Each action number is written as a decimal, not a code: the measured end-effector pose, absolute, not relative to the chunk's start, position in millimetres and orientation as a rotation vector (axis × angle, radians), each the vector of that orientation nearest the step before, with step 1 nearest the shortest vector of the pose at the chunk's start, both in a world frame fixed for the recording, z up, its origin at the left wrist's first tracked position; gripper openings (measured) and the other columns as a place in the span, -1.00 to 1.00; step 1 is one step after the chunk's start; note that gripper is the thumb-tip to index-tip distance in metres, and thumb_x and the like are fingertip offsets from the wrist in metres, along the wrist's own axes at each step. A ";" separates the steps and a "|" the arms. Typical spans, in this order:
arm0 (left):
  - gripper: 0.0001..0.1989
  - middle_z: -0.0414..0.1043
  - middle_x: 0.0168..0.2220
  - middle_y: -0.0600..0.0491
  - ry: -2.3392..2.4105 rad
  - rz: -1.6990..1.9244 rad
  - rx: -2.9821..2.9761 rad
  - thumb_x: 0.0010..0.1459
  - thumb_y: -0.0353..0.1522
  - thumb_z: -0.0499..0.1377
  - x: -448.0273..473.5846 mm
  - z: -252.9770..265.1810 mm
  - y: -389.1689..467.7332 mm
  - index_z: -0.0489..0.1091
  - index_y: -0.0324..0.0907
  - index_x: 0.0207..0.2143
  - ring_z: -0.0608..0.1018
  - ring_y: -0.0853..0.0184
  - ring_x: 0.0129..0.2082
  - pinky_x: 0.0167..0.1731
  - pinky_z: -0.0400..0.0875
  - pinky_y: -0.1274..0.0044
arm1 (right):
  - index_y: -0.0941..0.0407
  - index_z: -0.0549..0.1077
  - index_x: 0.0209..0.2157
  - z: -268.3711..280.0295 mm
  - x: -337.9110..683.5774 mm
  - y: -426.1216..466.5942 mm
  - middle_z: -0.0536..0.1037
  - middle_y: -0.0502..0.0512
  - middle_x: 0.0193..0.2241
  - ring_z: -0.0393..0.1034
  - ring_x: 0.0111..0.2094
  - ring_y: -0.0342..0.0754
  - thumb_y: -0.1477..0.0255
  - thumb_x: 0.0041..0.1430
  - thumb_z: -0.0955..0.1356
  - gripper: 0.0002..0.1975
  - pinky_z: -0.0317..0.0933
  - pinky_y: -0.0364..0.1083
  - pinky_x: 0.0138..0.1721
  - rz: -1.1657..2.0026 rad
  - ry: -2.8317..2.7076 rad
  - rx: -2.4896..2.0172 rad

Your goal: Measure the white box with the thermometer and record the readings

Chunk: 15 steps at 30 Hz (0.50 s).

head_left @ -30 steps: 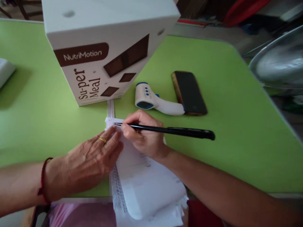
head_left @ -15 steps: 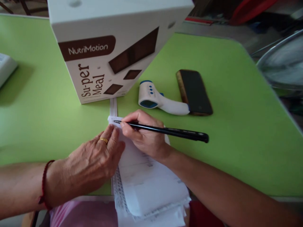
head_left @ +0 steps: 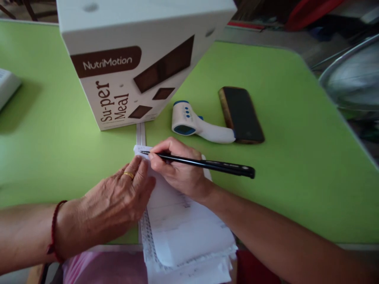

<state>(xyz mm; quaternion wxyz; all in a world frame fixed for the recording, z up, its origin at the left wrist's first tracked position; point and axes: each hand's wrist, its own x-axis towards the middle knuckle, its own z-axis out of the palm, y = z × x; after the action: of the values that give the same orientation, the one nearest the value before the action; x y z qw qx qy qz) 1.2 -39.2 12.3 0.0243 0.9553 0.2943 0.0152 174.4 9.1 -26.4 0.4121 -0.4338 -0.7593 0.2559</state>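
My right hand (head_left: 182, 169) is closed around a black pen (head_left: 225, 166), its tip touching the top left part of a white paper (head_left: 186, 228). The pen lies slanted, with its back end pointing right. My left hand (head_left: 112, 201), with a gold ring and a red cord bracelet, presses the paper's upper left edge with bent fingers held close together. More sheets with handwriting show beneath the top one, and the stack hangs over the table's near edge. Small faint marks show by the pen tip, too small to read.
A tall white box (head_left: 109, 35) with brown print stands beyond my hands on the green table (head_left: 296, 157). Right of it lie a white and blue infrared thermometer (head_left: 185, 118) and a dark phone (head_left: 244, 114), touching. Part of a white object (head_left: 7, 86) shows at the left edge.
The whole view has shifted very slightly. The pen's back end has swung a little left, while its tip stays at about the same spot on the paper. My left hand stays put.
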 end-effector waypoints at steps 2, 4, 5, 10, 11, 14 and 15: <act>-0.62 0.20 0.14 -0.48 0.912 0.047 2.966 0.19 -0.57 -0.10 0.9 12.3 -39.3 0.24 -0.53 0.04 0.21 -0.06 0.21 0.11 0.30 0.25 | 0.11 0.35 -0.50 -26.7 175.2 9.4 0.43 -0.12 -0.61 0.28 -0.61 -0.25 0.50 0.05 0.35 -0.90 0.17 -0.25 -0.58 0.644 -1.920 -1.086; -0.63 0.21 0.14 -0.46 0.916 0.050 2.975 0.20 -0.57 -0.10 0.7 12.3 -39.4 0.24 -0.52 0.03 0.23 -0.04 0.21 0.11 0.31 0.26 | 0.11 0.35 -0.50 -27.4 175.6 9.8 0.44 -0.12 -0.61 0.27 -0.62 -0.25 0.50 0.05 0.35 -0.91 0.17 -0.25 -0.58 0.627 -1.925 -1.075; -0.63 0.22 0.13 -0.45 0.916 0.050 2.978 0.20 -0.57 -0.10 0.6 12.3 -39.5 0.24 -0.51 0.03 0.23 -0.03 0.21 0.10 0.32 0.26 | 0.11 0.35 -0.50 -27.8 175.6 9.9 0.44 -0.12 -0.61 0.27 -0.61 -0.25 0.50 0.05 0.35 -0.91 0.17 -0.25 -0.57 0.612 -1.923 -1.073; -0.65 0.21 0.13 -0.46 0.915 0.069 2.970 0.18 -0.58 -0.10 0.5 11.6 -39.7 0.27 -0.50 -0.01 0.19 -0.05 0.23 0.08 0.34 0.25 | 0.11 0.35 -0.51 -27.9 174.5 9.8 0.44 -0.10 -0.60 0.28 -0.60 -0.23 0.48 0.06 0.34 -0.90 0.19 -0.22 -0.55 0.546 -1.907 -1.123; -0.66 0.21 0.13 -0.46 0.916 0.075 2.968 0.18 -0.58 -0.10 0.7 11.5 -39.5 0.27 -0.50 -0.02 0.19 -0.06 0.23 0.08 0.35 0.25 | 0.11 0.35 -0.51 -27.5 174.2 9.7 0.44 -0.10 -0.61 0.29 -0.60 -0.23 0.48 0.06 0.34 -0.90 0.20 -0.22 -0.55 0.547 -1.909 -1.125; -0.67 0.24 0.11 -0.45 0.921 0.083 2.954 0.18 -0.57 -0.08 1.5 12.0 -38.8 0.30 -0.49 -0.04 0.22 -0.08 0.21 0.08 0.35 0.25 | 0.11 0.35 -0.51 -26.3 174.2 9.6 0.44 -0.10 -0.61 0.29 -0.60 -0.24 0.50 0.06 0.33 -0.90 0.19 -0.24 -0.55 0.573 -1.914 -1.113; -0.68 0.25 0.10 -0.46 0.918 0.081 2.950 0.18 -0.57 -0.07 1.7 12.3 -38.7 0.31 -0.49 -0.05 0.23 -0.08 0.20 0.08 0.34 0.25 | 0.11 0.35 -0.51 -26.0 174.5 9.6 0.43 -0.11 -0.61 0.29 -0.60 -0.24 0.50 0.06 0.33 -0.90 0.19 -0.24 -0.56 0.584 -1.916 -1.108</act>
<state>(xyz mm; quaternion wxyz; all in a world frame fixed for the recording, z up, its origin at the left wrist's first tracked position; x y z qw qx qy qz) 1.7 -38.7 12.3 0.0254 0.9542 0.2969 0.0262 174.5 9.6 -26.0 0.4133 -0.4407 -0.7622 0.2322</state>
